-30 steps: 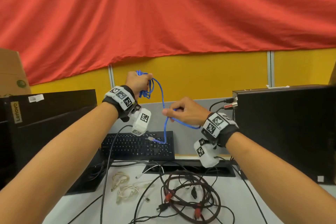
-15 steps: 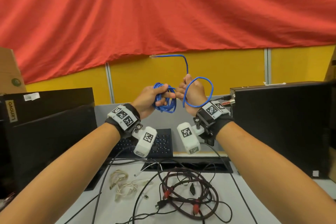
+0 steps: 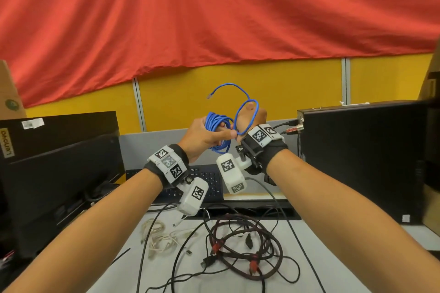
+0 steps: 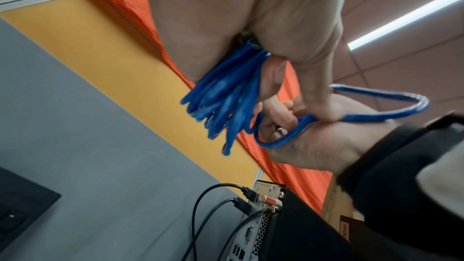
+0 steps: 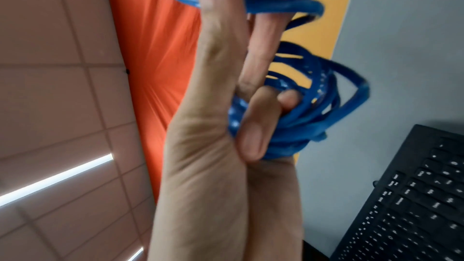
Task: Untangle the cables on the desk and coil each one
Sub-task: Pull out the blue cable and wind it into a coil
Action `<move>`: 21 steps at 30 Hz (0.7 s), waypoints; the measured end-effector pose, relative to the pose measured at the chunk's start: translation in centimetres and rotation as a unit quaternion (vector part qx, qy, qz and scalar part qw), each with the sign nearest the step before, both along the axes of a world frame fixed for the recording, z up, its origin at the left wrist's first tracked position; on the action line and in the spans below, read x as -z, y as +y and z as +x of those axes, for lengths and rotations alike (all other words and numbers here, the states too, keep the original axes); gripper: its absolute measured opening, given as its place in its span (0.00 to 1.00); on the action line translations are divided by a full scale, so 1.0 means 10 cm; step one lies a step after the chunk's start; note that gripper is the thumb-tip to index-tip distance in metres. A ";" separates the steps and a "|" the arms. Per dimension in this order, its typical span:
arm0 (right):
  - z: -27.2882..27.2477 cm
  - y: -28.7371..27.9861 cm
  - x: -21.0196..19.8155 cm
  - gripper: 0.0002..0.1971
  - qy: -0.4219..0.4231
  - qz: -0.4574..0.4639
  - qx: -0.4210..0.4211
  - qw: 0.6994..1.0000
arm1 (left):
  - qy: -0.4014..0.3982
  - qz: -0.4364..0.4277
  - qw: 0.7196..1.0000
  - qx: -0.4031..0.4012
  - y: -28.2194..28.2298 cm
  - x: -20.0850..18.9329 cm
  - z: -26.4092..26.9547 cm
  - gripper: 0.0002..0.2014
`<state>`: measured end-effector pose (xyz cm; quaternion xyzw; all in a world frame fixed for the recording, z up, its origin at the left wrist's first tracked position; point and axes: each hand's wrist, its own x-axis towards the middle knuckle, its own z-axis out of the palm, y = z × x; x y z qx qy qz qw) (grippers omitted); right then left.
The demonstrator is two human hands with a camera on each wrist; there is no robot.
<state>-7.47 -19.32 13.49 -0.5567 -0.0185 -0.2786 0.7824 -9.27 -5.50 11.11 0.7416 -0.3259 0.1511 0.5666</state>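
Observation:
A blue network cable (image 3: 217,123) is held in the air above the keyboard, most of it wound into a coil. My left hand (image 3: 202,137) grips that coil (image 4: 226,94), fingers curled round it, with the thumb pressing a strand. My right hand (image 3: 250,119) touches the left hand and holds one more loop of the same cable. The short free tail arcs above it and ends in a clear plug (image 3: 209,97). In the right wrist view the coil (image 5: 301,106) is blurred. A red-and-black braided cable (image 3: 238,240) lies tangled with thin black leads on the desk (image 3: 157,273). A white cable (image 3: 157,238) lies beside them.
A black keyboard (image 3: 212,181) sits under my hands at the back of the desk. A dark monitor (image 3: 59,185) stands at the left and a black computer case (image 3: 362,159) at the right with leads plugged in. A red cloth hangs behind.
My hands were apart, the left high with the coil and the right pulling the cable taut. They have come together, a new loop has formed and the free tail is shorter.

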 end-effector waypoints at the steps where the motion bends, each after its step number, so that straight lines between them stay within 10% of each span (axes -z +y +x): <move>1: 0.05 -0.02 0.03 0.20 -0.011 -0.001 -0.001 1.000 | 0.001 0.000 1.000 -0.002 0.01 0.00 0.00 0.12; 7: 0.08 -0.01 0.00 0.21 0.010 -0.060 0.077 0.995 | -0.026 0.006 0.999 -0.029 0.01 -0.06 -0.01 0.13; 16: 0.19 -0.41 0.12 0.11 0.064 0.164 -0.070 0.982 | 0.046 -0.020 0.985 -0.162 0.49 -0.29 0.19 0.09; 19: 0.13 -0.40 0.14 0.09 0.071 0.040 -0.082 0.993 | 0.099 0.028 0.980 -0.171 0.62 -0.27 0.24 0.17; 21: 0.08 -0.34 0.17 0.26 0.057 -0.120 -0.059 0.989 | 0.137 0.093 0.966 -0.201 0.61 -0.27 0.25 0.18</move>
